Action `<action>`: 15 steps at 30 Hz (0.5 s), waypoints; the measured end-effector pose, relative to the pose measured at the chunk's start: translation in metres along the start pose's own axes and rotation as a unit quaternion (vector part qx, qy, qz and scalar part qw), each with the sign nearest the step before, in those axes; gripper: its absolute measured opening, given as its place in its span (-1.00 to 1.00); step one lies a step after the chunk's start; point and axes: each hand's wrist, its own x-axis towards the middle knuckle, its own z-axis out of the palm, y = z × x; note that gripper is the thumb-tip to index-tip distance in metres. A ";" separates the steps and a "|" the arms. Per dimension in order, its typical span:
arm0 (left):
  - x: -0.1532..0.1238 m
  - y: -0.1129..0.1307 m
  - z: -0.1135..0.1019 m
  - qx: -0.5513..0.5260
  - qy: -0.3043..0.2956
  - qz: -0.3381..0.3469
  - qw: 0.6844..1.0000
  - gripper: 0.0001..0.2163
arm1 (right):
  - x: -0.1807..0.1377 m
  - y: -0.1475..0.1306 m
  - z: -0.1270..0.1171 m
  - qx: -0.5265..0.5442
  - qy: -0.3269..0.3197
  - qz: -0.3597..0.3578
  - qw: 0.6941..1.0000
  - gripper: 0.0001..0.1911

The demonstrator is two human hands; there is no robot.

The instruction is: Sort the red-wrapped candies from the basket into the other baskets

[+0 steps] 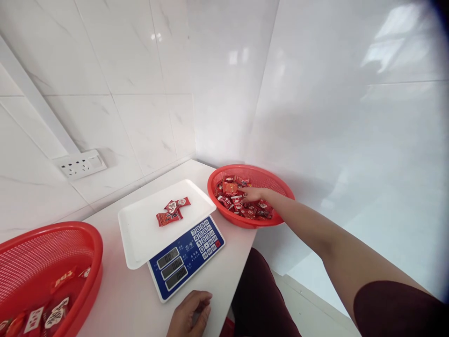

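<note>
Head view: right hand point(253, 194) among glossy red-wrapped candies point(231, 189) in red mesh basket point(270, 179).

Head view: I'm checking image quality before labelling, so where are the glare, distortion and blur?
Head view: window glare washes the right wall; wide-lens distortion bows the tile lines, with a dark vignette in the right corners; the scale display digits are too soft to read; the right hand in the far basket and the candies on the tray are fairly sharp.

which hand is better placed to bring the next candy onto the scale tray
Right, probably. The right hand is already in the far basket, fingers on the wrapped candies. The left hand rests on the table edge below the scale, away from either basket.
</note>
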 end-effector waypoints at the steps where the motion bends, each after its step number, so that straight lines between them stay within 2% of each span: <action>1: 0.000 0.000 -0.001 0.004 -0.009 0.000 1.000 -0.79 | 0.002 -0.002 0.003 -0.011 0.000 0.006 1.000 -0.05; 4: 0.001 0.000 -0.002 0.013 -0.028 -0.002 1.000 -0.80 | 0.003 -0.006 0.007 -0.037 -0.002 0.020 0.999 -0.05; 6: 0.000 0.000 -0.001 0.009 -0.018 -0.003 1.000 -0.80 | 0.001 -0.007 0.009 -0.048 -0.004 0.022 0.999 -0.19; 10: 0.000 0.001 0.002 0.000 0.008 -0.004 1.000 -0.79 | 0.000 -0.005 0.010 -0.051 -0.030 0.010 0.998 -0.68; 15: 0.001 0.002 -0.001 0.012 -0.019 0.000 1.000 -0.80 | 0.005 -0.001 -0.003 -0.023 -0.007 -0.021 0.999 -0.80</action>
